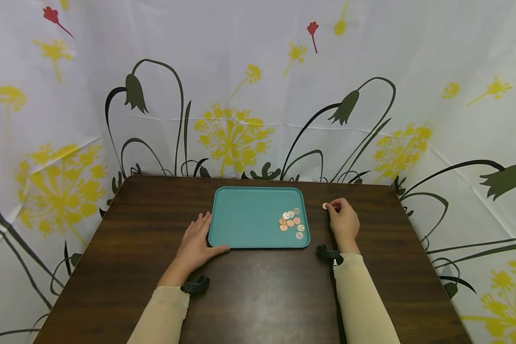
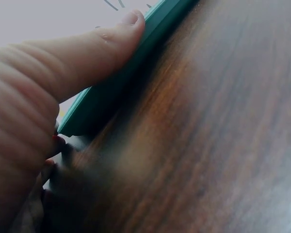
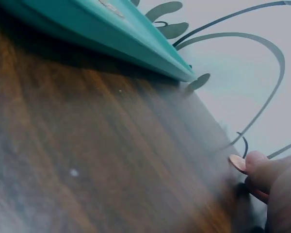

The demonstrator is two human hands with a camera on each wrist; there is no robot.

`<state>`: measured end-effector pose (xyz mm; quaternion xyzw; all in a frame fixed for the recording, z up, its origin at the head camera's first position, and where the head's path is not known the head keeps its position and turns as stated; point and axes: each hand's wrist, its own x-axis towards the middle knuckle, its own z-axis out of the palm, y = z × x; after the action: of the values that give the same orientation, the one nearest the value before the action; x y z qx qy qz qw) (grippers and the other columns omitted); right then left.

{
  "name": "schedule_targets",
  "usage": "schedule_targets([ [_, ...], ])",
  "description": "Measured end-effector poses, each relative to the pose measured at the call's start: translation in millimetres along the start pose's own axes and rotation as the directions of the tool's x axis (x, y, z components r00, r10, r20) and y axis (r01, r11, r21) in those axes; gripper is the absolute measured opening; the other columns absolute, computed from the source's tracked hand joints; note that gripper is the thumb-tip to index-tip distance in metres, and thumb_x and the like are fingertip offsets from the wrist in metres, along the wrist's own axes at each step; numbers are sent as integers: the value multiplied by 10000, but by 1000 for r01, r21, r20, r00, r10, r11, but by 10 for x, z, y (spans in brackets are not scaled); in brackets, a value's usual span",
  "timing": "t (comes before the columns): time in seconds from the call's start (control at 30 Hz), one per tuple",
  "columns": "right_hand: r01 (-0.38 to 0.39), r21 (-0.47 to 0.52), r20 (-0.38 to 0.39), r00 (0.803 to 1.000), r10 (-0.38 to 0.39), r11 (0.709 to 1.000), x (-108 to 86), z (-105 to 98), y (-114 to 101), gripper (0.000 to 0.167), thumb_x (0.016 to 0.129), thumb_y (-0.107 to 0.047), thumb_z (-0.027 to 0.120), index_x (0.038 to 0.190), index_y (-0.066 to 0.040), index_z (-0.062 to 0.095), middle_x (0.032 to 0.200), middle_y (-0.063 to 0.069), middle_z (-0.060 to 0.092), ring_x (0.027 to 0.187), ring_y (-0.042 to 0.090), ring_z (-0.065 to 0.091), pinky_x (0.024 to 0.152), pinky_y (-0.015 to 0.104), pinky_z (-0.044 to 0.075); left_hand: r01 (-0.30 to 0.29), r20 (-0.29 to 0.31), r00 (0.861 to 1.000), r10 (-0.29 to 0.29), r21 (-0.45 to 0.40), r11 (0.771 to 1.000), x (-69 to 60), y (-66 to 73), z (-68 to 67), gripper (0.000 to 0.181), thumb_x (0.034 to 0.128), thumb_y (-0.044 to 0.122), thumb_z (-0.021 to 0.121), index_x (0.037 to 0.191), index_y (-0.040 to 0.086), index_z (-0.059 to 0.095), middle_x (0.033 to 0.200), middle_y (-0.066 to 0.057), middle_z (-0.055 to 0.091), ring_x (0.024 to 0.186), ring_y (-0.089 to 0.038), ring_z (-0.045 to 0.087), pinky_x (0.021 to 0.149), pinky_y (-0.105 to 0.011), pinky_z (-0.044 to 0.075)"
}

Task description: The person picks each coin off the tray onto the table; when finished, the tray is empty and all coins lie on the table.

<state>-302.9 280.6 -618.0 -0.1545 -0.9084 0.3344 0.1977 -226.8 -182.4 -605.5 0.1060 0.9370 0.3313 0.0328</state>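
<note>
A teal tray (image 1: 249,217) lies on the dark wooden table, with several copper and silver coins (image 1: 290,223) spread over its right part. My left hand (image 1: 194,243) rests at the tray's left front corner, fingers stretched along the side and thumb on the front rim. In the left wrist view the thumb (image 2: 106,46) lies across the tray's edge (image 2: 121,73). Right of the tray, my right hand (image 1: 345,222) pinches a copper coin (image 1: 325,206) between thumb and fingertips. The right wrist view shows this coin (image 3: 237,163) sticking out past the thumb tip.
The brown table (image 1: 262,296) extends in front of the tray and to both sides. A white cloth (image 1: 249,38) printed with flowers hangs behind the table's back edge. Black bands (image 1: 195,285) with cameras sit on both wrists.
</note>
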Motion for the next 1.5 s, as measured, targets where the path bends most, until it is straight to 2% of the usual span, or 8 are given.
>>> schedule_targets([
  [0.33,106,-8,124,987,-104,994,-63,-63,38,209,1069,-303,724,1163,-145,824,1203,127,732,1095,376,714,944,597,571,-2,0,1000,2,7,1000,-23,-14,33,1233,881,618,863,1738,11,215,1819,-214,197,1712,-418,103,1385,-640,67],
  [0.53,192,30,196,961,-194,981,-119,-81,67,216,1052,-227,760,1230,-126,827,1190,144,649,1073,359,656,952,563,551,-1,1,1000,1,8,1000,-30,-23,28,1236,879,621,864,1737,9,217,1818,-217,201,1712,-418,99,1385,-640,66],
  [0.77,239,91,179,951,-252,967,-160,-72,83,201,1035,-157,775,1216,-90,828,1150,166,656,1055,360,641,957,556,527,-8,0,1000,8,7,1000,-15,-26,7,1237,885,621,855,1743,18,197,1821,-215,188,1713,-417,96,1386,-632,52],
  [0.97,206,278,134,959,-251,938,-211,-84,-76,86,1029,-145,783,1092,-102,825,1071,97,719,993,238,648,884,363,519,-2,14,1000,2,0,1000,-18,-34,8,1245,885,627,853,1747,26,186,1826,-207,175,1714,-418,87,1386,-634,47],
  [1.03,238,313,181,935,-304,919,-262,-60,-154,70,1029,-165,788,1071,-120,820,1016,70,722,921,209,636,798,309,515,-2,11,1000,2,-2,1000,-23,-36,18,1243,884,622,857,1746,25,190,1826,-207,178,1714,-419,89,1386,-636,50],
  [1.17,309,310,356,839,-411,899,-374,38,-318,112,1027,-265,799,1109,-192,821,906,4,670,784,159,580,670,261,487,-3,-1,1000,3,10,1000,-24,-37,14,1236,879,606,870,1742,21,206,1822,-205,196,1712,-418,106,1387,-634,66],
  [1.23,338,285,409,804,-433,897,-420,89,-376,156,1015,-295,812,1144,-209,824,872,-9,627,740,146,540,643,272,458,-4,-3,1000,4,15,1000,-27,-34,5,1233,878,603,872,1741,20,212,1821,-206,201,1711,-418,114,1388,-633,73],
  [1.5,405,157,439,789,-431,901,-531,171,-499,190,996,-289,834,1160,-194,832,874,5,566,763,155,483,670,313,419,-1,3,1000,1,0,1000,-45,-23,-4,1239,875,604,876,1745,31,206,1822,-199,200,1713,-412,106,1388,-635,75],
])
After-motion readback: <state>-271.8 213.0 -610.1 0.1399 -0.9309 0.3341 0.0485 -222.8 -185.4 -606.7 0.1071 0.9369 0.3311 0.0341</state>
